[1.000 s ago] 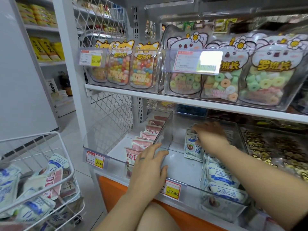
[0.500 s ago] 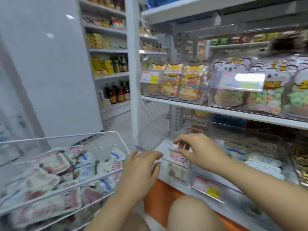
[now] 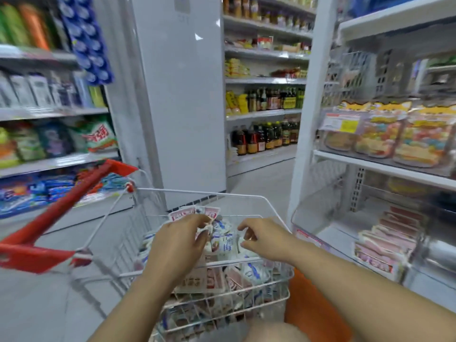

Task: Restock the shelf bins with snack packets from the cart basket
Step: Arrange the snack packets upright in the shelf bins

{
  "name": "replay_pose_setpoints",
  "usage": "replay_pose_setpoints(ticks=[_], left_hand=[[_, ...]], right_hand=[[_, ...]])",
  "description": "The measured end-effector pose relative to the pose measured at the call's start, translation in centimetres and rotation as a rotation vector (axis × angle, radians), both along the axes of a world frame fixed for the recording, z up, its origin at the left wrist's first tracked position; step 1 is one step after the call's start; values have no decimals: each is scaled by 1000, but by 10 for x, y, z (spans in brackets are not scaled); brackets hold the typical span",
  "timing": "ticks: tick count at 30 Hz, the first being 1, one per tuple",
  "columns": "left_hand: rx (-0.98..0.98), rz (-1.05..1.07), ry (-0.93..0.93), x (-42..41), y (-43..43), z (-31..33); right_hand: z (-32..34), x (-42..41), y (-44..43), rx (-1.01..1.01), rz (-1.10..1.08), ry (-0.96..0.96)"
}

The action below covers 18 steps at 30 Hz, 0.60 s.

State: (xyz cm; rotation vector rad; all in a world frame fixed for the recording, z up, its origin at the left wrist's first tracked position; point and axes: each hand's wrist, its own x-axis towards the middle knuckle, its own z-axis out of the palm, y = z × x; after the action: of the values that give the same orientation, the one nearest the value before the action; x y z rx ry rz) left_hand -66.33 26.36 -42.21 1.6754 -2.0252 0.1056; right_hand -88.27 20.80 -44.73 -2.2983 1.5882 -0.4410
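Over at the cart basket (image 3: pixel 197 192), from the head cam (only view there is, and it's pretty smeared): both hands are down on the pile of snack packets (image 3: pixel 223 245), a mix of blue-and-white ones and pink ones heaped inside the wire.

The left hand (image 3: pixel 177 245) has its fingers curled in with the thumb tucked under, and it looks like it's pinching the edge of a packet near the top of the heap. The right hand (image 3: pixel 264 239) hovers just beside it, fingers hooked. I honestly can't tell whether it has hold of anything or is only about to.

Off to the right sits the clear shelf bin (image 3: pixel 311 218), with a row of pink packets (image 3: pixel 392 230) already in it and bare floor at the near end.

So my read is this is the pick-up step. Next they need a firm hold on a few packets of one kind, lift them clear of the wire rim, and swing right to the matching bin.
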Motion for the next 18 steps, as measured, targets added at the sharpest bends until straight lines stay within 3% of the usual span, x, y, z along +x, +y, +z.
replay_pose_setpoints(ticks=[10, 18], left_hand=[[36, 14, 45, 1, -1, -8], [7, 14, 29, 2, 1, -10]], right_hand=[[-23, 48, -60, 212, -65, 72], [-23, 45, -72, 433, -200, -143]])
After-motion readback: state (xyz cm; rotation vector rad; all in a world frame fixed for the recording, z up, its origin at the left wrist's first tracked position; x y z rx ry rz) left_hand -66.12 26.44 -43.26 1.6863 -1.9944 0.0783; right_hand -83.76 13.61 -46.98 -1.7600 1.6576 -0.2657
